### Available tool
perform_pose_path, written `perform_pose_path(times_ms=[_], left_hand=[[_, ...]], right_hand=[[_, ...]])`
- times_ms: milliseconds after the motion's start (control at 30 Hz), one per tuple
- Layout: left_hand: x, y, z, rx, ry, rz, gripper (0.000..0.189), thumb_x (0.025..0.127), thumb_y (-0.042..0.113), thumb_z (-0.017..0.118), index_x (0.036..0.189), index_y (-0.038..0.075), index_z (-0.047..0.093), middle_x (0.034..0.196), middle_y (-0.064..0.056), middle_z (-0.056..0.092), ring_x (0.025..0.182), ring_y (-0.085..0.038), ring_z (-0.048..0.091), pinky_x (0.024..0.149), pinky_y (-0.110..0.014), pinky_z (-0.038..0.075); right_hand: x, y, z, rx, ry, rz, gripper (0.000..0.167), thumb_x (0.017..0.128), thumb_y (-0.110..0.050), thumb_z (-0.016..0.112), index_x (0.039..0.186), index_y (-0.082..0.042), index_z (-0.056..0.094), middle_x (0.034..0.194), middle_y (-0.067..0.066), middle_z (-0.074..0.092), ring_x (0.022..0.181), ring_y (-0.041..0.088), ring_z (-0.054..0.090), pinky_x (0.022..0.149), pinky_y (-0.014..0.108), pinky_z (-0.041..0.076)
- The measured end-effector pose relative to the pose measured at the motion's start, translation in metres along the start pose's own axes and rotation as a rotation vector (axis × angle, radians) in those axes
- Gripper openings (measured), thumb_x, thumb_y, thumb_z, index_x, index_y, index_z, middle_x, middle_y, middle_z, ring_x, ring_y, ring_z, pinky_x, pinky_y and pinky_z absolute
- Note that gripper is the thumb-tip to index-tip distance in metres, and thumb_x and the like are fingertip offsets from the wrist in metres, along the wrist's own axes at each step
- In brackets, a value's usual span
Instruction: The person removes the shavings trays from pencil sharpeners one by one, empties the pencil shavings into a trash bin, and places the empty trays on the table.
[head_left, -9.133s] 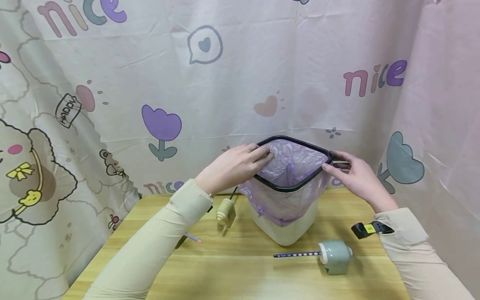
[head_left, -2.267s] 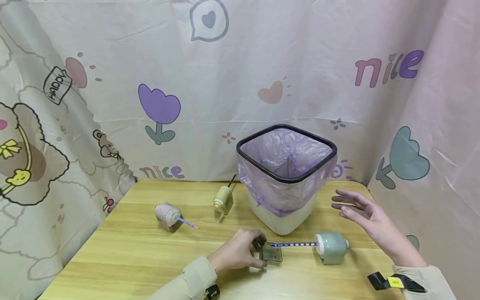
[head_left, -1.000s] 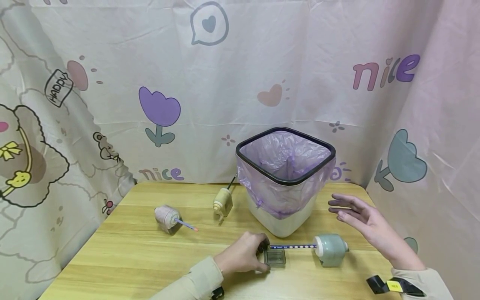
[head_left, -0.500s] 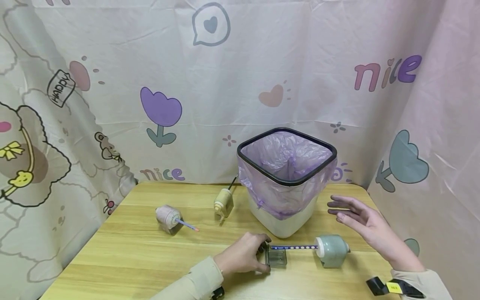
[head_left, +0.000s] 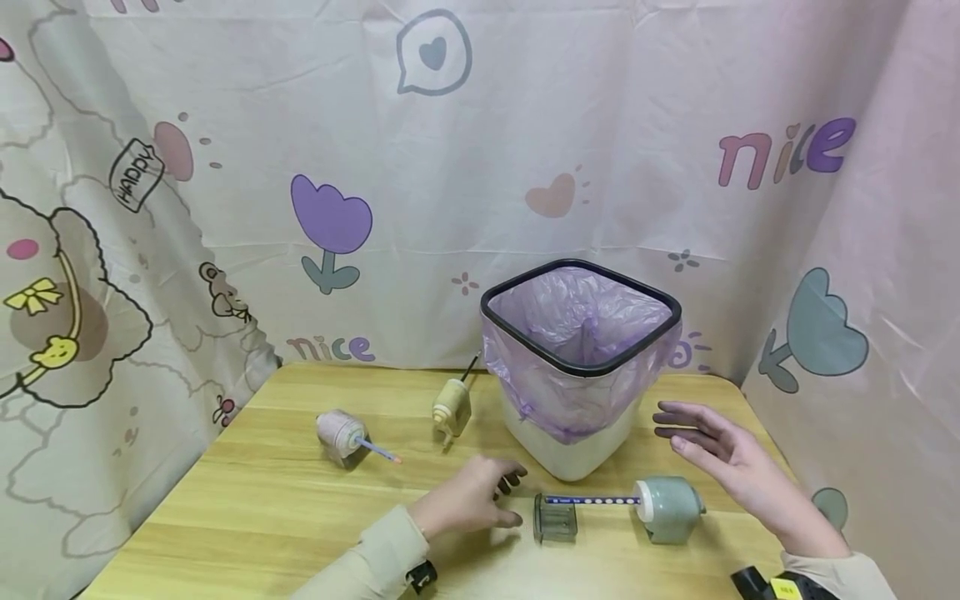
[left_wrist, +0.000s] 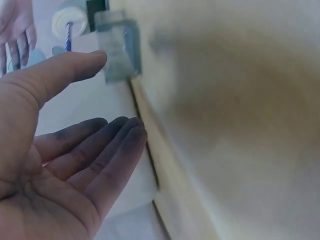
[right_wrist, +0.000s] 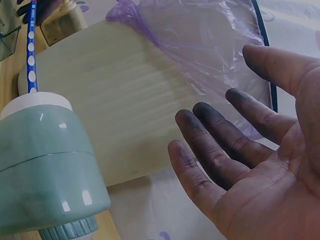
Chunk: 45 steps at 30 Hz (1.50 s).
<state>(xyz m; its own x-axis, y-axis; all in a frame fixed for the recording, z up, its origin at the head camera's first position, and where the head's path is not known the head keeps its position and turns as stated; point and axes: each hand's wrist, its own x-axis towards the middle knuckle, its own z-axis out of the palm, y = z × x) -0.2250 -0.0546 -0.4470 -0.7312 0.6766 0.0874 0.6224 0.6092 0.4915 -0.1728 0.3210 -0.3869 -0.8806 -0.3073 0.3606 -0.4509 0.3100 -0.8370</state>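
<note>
My left hand (head_left: pixel 501 493) lies open on the wooden table (head_left: pixel 262 517), fingers relaxed, a short gap left of a small clear grey box (head_left: pixel 555 518) that it does not touch. A blue dotted pencil (head_left: pixel 592 501) runs from that box into a green sharpener (head_left: pixel 669 509). Above and behind the sharpener hovers my right hand (head_left: pixel 678 427), open and holding nothing. In the left wrist view my left hand (left_wrist: pixel 117 95) is spread near the clear box (left_wrist: pixel 117 52). In the right wrist view my right hand (right_wrist: pixel 215 100) has dark-smudged fingertips (right_wrist: pixel 187 120) beside the green sharpener (right_wrist: pixel 45 170).
A white bin (head_left: pixel 570 454) lined with a purple bag (head_left: pixel 581 312) stands at the back centre. Left of it lie a yellow sharpener (head_left: pixel 452 408) and a pink sharpener (head_left: pixel 339 431) holding a pencil. A patterned curtain (head_left: pixel 225 167) closes in the table behind and at both sides.
My left hand has let go of the clear grey box and drawn back to the left. The box stays by the pencil's end. The right hand has barely moved.
</note>
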Motion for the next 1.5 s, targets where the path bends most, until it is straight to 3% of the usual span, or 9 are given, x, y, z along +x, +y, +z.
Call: perform_pose_path(times_ms=[300,500,700,867,1033,1167,1367,1500], left_hand=[[-0.002,-0.014,-0.028,-0.008,0.113,-0.024,0.049,0.084,0.017,0.09,0.126,-0.001,0.072,0.122,-0.018,0.079,0.108,-0.03,0.078,0.095,-0.036,0.066],[-0.002,-0.022,-0.046,-0.054,0.228,-0.005,0.041,0.087,0.013,0.086,0.123,-0.004,0.072,0.112,-0.019,0.079,0.095,-0.031,0.077,0.085,-0.04,0.067],[0.001,-0.029,-0.064,-0.107,0.283,-0.073,0.038,0.09,0.012,0.084,0.122,-0.004,0.072,0.109,-0.016,0.078,0.093,-0.029,0.076,0.085,-0.042,0.067],[0.003,-0.033,-0.076,-0.113,0.34,-0.111,0.031,0.091,0.009,0.081,0.119,-0.002,0.072,0.105,-0.016,0.079,0.095,-0.032,0.078,0.088,-0.043,0.067],[0.004,-0.036,-0.082,-0.082,0.424,-0.149,0.032,0.091,0.008,0.081,0.119,-0.002,0.072,0.113,-0.019,0.078,0.098,-0.034,0.078,0.088,-0.044,0.067],[0.006,-0.039,-0.083,-0.004,0.479,-0.21,0.039,0.089,0.012,0.083,0.124,-0.001,0.071,0.12,-0.021,0.075,0.106,-0.036,0.075,0.094,-0.05,0.065],[0.01,-0.044,-0.083,0.051,0.512,-0.278,0.049,0.088,0.016,0.085,0.131,-0.001,0.068,0.127,-0.024,0.07,0.115,-0.044,0.07,0.102,-0.059,0.059],[0.014,-0.05,-0.082,0.098,0.518,-0.302,0.055,0.086,0.018,0.087,0.133,0.0,0.065,0.128,-0.026,0.069,0.11,-0.045,0.07,0.096,-0.059,0.061]], right_hand=[[-0.003,-0.004,0.008,-0.115,0.034,-0.013,0.043,0.106,-0.002,0.062,0.149,-0.001,0.055,0.135,-0.027,0.065,0.12,-0.002,0.068,0.096,0.014,0.058],[-0.003,-0.008,0.013,-0.147,0.029,-0.032,0.043,0.106,-0.003,0.063,0.148,-0.001,0.056,0.135,-0.03,0.064,0.118,-0.005,0.067,0.095,0.014,0.059],[-0.004,-0.01,0.014,-0.167,0.019,-0.043,0.041,0.106,-0.003,0.062,0.147,-0.007,0.059,0.135,-0.027,0.065,0.119,-0.004,0.068,0.096,0.014,0.058],[-0.006,-0.013,0.017,-0.26,0.017,-0.032,0.041,0.105,-0.008,0.066,0.145,-0.017,0.063,0.136,-0.021,0.068,0.118,-0.004,0.068,0.098,0.012,0.055],[-0.009,-0.016,0.019,-0.338,0.014,-0.024,0.039,0.104,-0.012,0.07,0.142,-0.016,0.065,0.134,-0.01,0.073,0.116,-0.002,0.069,0.098,0.015,0.055],[-0.011,-0.017,0.022,-0.386,0.003,-0.012,0.038,0.103,-0.015,0.071,0.141,-0.021,0.067,0.135,-0.006,0.073,0.118,0.0,0.068,0.099,0.019,0.057],[-0.014,-0.017,0.028,-0.418,-0.013,-0.034,0.038,0.102,-0.017,0.074,0.138,-0.026,0.068,0.135,-0.004,0.073,0.12,0.001,0.067,0.098,0.023,0.06],[-0.016,-0.021,0.031,-0.437,-0.03,-0.037,0.036,0.102,-0.02,0.074,0.136,-0.031,0.068,0.133,-0.008,0.072,0.122,0.001,0.066,0.097,0.024,0.061]])
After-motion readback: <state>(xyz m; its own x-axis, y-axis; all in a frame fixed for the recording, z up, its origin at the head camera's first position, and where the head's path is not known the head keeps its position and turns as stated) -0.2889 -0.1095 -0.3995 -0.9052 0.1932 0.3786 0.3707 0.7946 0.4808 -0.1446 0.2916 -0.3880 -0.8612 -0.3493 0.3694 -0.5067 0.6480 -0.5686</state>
